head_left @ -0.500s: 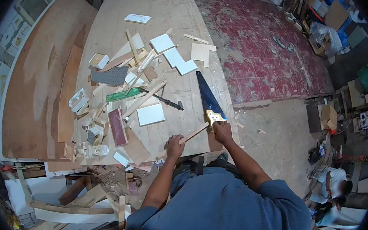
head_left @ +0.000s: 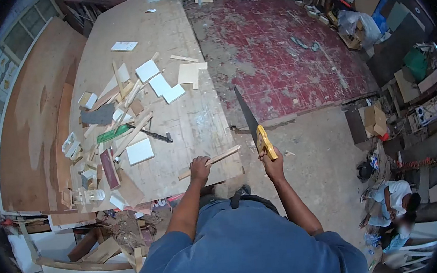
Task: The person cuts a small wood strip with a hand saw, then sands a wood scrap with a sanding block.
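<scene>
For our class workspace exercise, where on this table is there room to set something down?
Bare tabletop lies between the black tool and the right edge, beyond the wooden strip under the left hand. Another patch separates the speckled board and far scrap. Around the green strip it's crowded.

Handsaw right of wooden strip

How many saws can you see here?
1: the yellow-handled saw in the right hand, beyond the edge of the table. Others could be hidden from view.
</scene>
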